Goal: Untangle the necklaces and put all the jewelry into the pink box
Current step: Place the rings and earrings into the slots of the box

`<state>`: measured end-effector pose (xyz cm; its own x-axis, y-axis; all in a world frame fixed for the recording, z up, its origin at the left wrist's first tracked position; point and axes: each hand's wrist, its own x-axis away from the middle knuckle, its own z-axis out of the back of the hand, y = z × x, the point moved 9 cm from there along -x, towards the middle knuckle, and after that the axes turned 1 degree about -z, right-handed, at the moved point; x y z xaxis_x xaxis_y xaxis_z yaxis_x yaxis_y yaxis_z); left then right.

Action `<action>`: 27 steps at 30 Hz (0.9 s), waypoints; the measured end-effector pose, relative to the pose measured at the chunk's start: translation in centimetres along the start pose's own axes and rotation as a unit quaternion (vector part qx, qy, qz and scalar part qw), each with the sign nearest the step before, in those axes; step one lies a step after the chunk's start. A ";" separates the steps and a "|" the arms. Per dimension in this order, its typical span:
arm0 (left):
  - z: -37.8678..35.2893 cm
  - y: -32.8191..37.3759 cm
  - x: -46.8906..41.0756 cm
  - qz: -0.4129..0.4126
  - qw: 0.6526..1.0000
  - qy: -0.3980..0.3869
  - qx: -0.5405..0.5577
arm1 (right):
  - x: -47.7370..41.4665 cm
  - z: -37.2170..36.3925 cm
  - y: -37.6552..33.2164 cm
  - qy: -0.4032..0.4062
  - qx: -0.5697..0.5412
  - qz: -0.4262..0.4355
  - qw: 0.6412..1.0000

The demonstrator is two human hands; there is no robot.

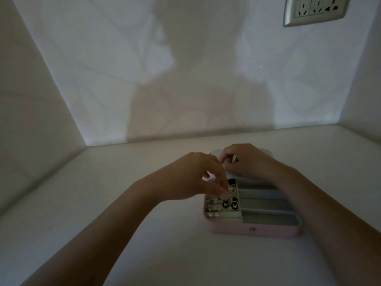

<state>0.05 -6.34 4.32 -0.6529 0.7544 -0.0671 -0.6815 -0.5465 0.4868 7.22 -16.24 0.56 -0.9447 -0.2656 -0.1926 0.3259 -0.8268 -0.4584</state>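
The pink box (pixel 253 229) lies open on the white tabletop, right of centre. Its left compartments hold several earrings (pixel 214 207), among them two black round butterfly studs (pixel 230 204). The long grey compartments (pixel 268 218) on its right hold nothing. My left hand (pixel 193 178) hovers over the earring slots, thumb and fingers pointing down and pinching a tiny earring just above the studs. My right hand (pixel 247 159) rests on the raised lid (pixel 215 153) at the back, fingers curled with thumb and forefinger close together. What they hold is too dim to see. No necklace shows.
The white tabletop (pixel 123 203) sits in a corner, with walls behind and on both sides. A wall socket (pixel 315 9) is at the top right. My two forearms cross the front of the table towards the box.
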 end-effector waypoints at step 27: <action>-4.1 1.1 -0.6 0.000 0.996 -0.085 -0.036 | -0.2 0.1 -0.1 0.008 0.043 0.004 0.999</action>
<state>-1.62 -8.89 1.32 -0.5912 0.8020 0.0847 -0.7079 -0.5664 0.4219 7.36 -16.12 0.73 -0.9413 -0.2643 -0.2099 0.3277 -0.8648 -0.3804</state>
